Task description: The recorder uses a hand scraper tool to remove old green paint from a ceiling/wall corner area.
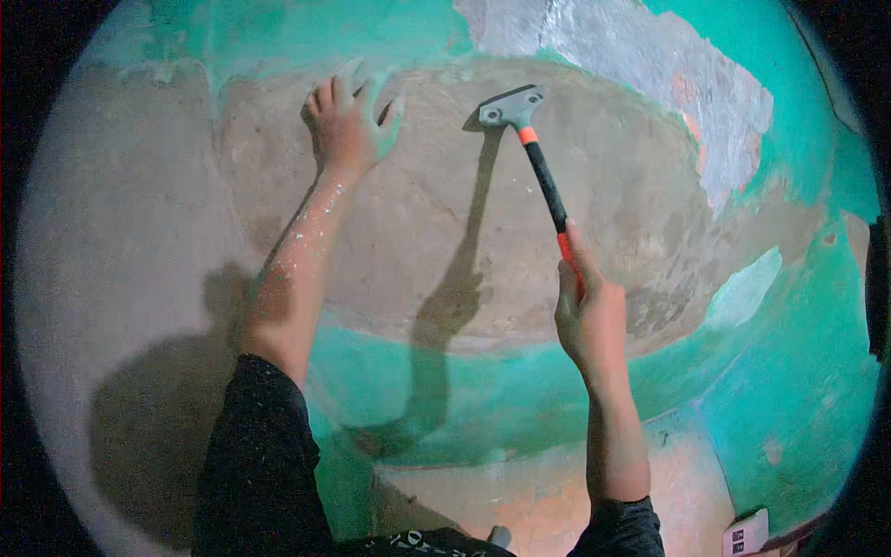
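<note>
In my right hand is a long-handled scraper, gripped by the lower end of its black and orange handle. My index finger stretches along the handle. The wide grey metal head points up and lies at or very close to the wall, over a brown patch without paint. To the left, my left hand is spread against the upper part of that same patch, holding nothing. White flecks dot the left forearm.
Green paint borders the bare patch below and above. A pale grey-white area with ragged edges spans the upper right, and a smaller pale patch lies at right. At lower right is a white wall box. My arms cast shadows.
</note>
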`<control>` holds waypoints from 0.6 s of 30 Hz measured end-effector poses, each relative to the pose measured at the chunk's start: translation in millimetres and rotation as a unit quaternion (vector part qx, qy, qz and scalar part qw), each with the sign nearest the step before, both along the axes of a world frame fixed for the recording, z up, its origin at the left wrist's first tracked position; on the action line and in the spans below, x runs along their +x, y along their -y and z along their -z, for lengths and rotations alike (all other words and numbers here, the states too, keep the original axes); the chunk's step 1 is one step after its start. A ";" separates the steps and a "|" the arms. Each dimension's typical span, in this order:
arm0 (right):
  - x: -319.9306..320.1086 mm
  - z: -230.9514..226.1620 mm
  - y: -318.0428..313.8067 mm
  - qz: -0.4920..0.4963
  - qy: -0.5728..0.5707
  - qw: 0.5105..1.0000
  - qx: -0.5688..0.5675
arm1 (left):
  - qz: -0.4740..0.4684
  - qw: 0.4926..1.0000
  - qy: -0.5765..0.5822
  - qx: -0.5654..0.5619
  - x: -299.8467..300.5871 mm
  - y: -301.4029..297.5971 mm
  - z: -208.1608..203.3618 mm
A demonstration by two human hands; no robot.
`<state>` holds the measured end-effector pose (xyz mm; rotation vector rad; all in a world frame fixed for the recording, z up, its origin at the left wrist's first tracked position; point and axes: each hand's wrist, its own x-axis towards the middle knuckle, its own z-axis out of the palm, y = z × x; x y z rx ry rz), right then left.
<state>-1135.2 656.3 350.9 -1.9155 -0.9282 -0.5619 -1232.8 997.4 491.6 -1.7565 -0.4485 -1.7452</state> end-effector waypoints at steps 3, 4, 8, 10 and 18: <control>9.4 39.1 14.8 -0.046 -0.035 0.998 0.027 | 0.056 0.998 0.020 -0.014 6.2 27.9 51.7; 12.7 54.8 15.9 -0.069 -0.049 0.995 0.047 | 0.057 0.998 0.014 -0.025 4.5 40.1 80.0; 24.5 111.1 55.2 -0.091 -0.088 0.990 0.063 | 0.242 0.951 -0.103 -0.161 22.3 127.1 185.2; 25.9 139.3 70.7 -0.109 -0.091 0.986 0.088 | 0.380 0.882 -0.086 -0.264 44.1 155.5 255.8; 30.5 228.6 172.3 -0.116 -0.146 0.979 0.083 | 0.582 0.494 -0.097 -0.639 121.3 296.6 396.3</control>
